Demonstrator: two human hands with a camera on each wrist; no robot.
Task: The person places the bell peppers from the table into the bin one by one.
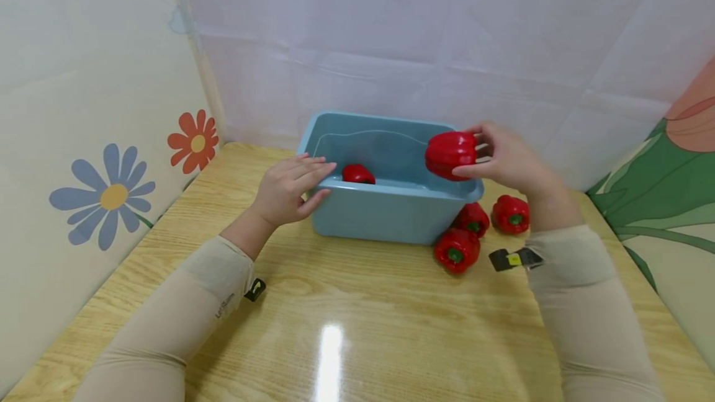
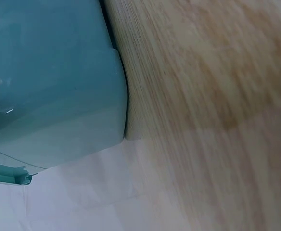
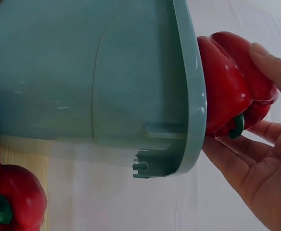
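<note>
A blue plastic bin (image 1: 385,213) stands on the table, with one red bell pepper (image 1: 358,174) lying inside at the left. My right hand (image 1: 505,157) grips another red bell pepper (image 1: 450,155) over the bin's right end. In the right wrist view, that held pepper (image 3: 232,82) shows a green stem, with thumb and fingers on opposite sides of it, just beyond the bin's rim (image 3: 197,96). My left hand (image 1: 290,190) rests on the bin's left front rim, fingers extended. The left wrist view shows only the bin's side (image 2: 54,82) and the tabletop.
Beside the bin's right front corner, red bell peppers lie on the wooden table (image 1: 357,303): a front one (image 1: 457,250), one behind it (image 1: 472,219) and one farther right (image 1: 511,214). A pale cloth wall (image 1: 391,36) rises behind, with flower-printed panels (image 1: 112,197) at the sides.
</note>
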